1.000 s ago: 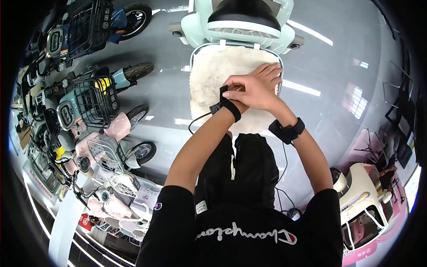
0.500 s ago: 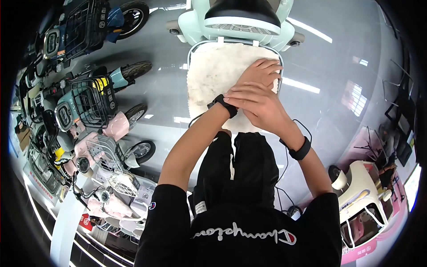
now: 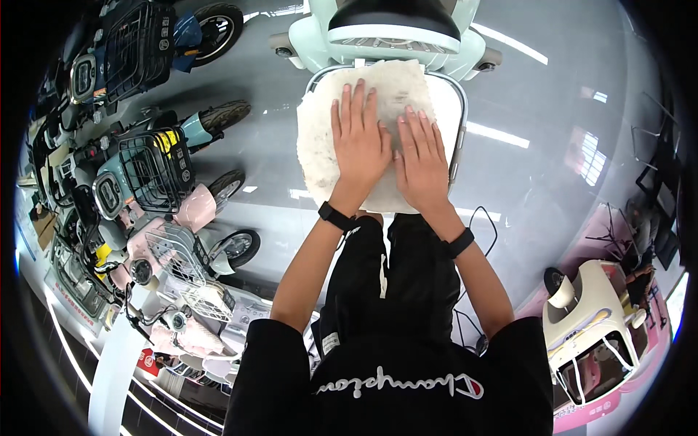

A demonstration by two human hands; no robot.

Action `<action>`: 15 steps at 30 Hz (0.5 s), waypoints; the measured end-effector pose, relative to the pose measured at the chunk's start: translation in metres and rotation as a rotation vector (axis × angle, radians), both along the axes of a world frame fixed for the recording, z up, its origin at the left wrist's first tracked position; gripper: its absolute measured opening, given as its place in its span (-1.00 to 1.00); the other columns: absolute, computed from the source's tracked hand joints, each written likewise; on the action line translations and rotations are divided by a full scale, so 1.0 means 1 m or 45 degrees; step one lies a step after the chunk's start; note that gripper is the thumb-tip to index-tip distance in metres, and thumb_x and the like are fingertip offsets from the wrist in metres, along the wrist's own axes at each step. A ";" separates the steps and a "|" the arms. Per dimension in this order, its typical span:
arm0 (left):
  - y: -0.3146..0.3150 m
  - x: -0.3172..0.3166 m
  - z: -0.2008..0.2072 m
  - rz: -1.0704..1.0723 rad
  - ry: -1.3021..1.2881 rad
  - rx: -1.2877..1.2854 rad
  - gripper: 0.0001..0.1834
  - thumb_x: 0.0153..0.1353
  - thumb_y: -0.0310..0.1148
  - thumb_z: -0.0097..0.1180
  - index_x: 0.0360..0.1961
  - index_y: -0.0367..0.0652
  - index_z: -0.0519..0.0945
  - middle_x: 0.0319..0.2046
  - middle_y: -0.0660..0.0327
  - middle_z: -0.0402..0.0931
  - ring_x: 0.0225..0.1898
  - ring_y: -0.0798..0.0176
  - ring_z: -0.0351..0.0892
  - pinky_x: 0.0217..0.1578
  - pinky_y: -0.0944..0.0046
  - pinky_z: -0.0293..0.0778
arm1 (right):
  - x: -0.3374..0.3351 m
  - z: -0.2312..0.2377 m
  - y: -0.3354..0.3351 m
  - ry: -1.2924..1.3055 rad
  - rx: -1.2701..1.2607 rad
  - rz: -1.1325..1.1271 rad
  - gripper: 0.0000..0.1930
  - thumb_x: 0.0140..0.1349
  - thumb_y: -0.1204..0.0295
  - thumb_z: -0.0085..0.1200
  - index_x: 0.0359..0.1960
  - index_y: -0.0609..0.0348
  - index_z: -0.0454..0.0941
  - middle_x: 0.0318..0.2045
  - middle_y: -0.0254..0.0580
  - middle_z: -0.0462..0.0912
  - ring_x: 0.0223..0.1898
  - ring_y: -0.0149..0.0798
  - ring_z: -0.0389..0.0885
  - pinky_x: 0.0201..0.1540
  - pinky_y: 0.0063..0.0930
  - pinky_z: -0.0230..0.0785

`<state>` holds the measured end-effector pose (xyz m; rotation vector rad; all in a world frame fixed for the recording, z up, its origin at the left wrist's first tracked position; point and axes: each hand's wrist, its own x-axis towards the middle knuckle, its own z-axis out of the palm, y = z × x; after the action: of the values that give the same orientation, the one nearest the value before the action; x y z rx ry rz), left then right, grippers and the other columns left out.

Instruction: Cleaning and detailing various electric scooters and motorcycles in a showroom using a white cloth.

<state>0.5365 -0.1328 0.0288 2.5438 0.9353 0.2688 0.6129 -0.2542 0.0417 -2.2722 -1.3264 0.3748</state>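
A cream cloth [image 3: 320, 123] with grey smudges lies on a white seat-like panel [image 3: 448, 105] framed by a metal tube. My left hand [image 3: 358, 149] rests flat on the cloth's middle, fingers stretched toward the far side. Beside it, my right hand [image 3: 422, 163] also lies palm down on the cloth, its fingers extended and slightly apart. The thumbs are close together. Neither hand grips anything. Each wrist carries a black band, the left band [image 3: 337, 216] and the right band [image 3: 458, 243]. The white panel shows along the cloth's right side.
Just beyond the panel stands a mint-green scooter [image 3: 309, 40]. Parked bikes with baskets line the left, including a blue-green one with a black basket [image 3: 154, 163]. A cream and pink vehicle [image 3: 592, 327] stands at lower right. A black cable [image 3: 496, 225] crosses the glossy grey floor.
My hands have uncrossed: the right hand has left the left wrist and lies on the cloth. My left hand has moved leftward. The cloth has shifted left, baring the panel's right side.
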 end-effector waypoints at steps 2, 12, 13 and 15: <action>0.002 -0.019 -0.010 0.060 0.092 0.010 -0.37 0.24 -0.35 -0.05 0.34 -0.34 0.30 0.45 -0.05 0.10 0.50 -0.15 -0.05 0.45 -0.18 -0.19 | -0.004 -0.009 0.018 -0.033 -0.019 0.059 -0.42 0.26 0.39 0.02 0.35 0.17 0.33 0.41 -0.11 0.29 0.45 -0.06 0.19 0.48 -0.07 -0.05; -0.054 -0.064 -0.013 -0.297 0.260 -0.087 -0.28 0.27 -0.23 -0.07 0.44 -0.29 0.19 0.48 -0.02 0.05 0.52 -0.04 -0.04 0.45 -0.27 -0.25 | -0.046 -0.016 -0.033 -0.029 -0.270 -0.086 -0.38 0.31 0.31 -0.05 0.41 0.19 0.24 0.45 -0.13 0.22 0.48 -0.06 0.10 0.50 -0.07 -0.14; -0.068 -0.074 -0.011 -0.311 0.249 -0.101 -0.28 0.26 -0.24 -0.07 0.44 -0.29 0.19 0.48 -0.01 0.06 0.52 -0.03 -0.04 0.46 -0.27 -0.25 | -0.054 -0.016 -0.050 -0.040 -0.280 -0.096 -0.38 0.31 0.31 -0.05 0.41 0.19 0.24 0.45 -0.13 0.22 0.48 -0.06 0.10 0.50 -0.07 -0.14; -0.079 -0.078 -0.008 -0.326 0.238 -0.109 -0.28 0.26 -0.24 -0.07 0.44 -0.29 0.19 0.48 0.01 0.06 0.52 -0.02 -0.04 0.46 -0.27 -0.25 | -0.065 -0.018 -0.071 -0.018 -0.283 -0.071 -0.37 0.29 0.31 -0.05 0.42 0.20 0.24 0.45 -0.11 0.22 0.48 -0.04 0.10 0.50 -0.06 -0.14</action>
<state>0.4583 -0.2114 0.0205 2.6051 0.6571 -0.0841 0.5478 -0.3248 0.0234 -2.4917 -1.2808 0.5095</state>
